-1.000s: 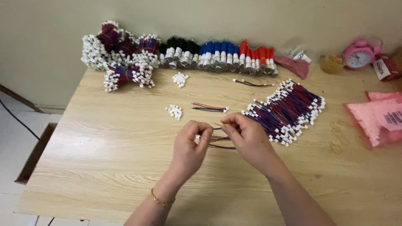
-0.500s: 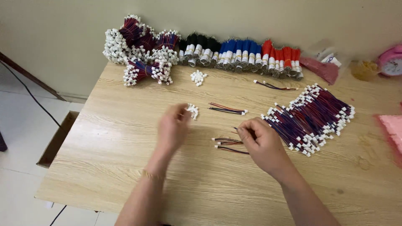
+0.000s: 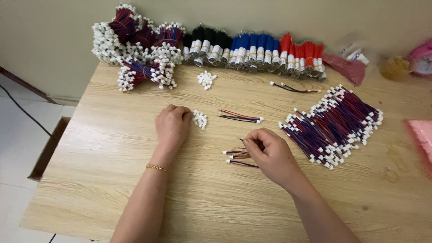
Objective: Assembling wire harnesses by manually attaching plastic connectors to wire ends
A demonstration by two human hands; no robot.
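Observation:
My left hand (image 3: 173,126) lies knuckles-up on the wooden table (image 3: 112,171), its fingertips at a small heap of white plastic connectors (image 3: 200,119). My right hand (image 3: 268,153) is curled over a few short red, blue and black wires (image 3: 237,158), pinching their ends between thumb and fingers. Another short set of wires with a white plug (image 3: 240,117) lies just beyond both hands. A big pile of finished red-and-blue wire leads with white plugs (image 3: 332,123) sits to the right of my right hand.
Along the wall stand bundles of wires: maroon with white plugs (image 3: 130,38), black (image 3: 209,42), blue (image 3: 254,47), red (image 3: 301,54). A second small heap of connectors (image 3: 206,79) and a loose lead (image 3: 292,87) lie mid-table. Pink objects sit at the right edge.
The hands, joined a second ago over the wires, have parted. My left hand moved out to the small connector heap; my right hand stayed on the wires.

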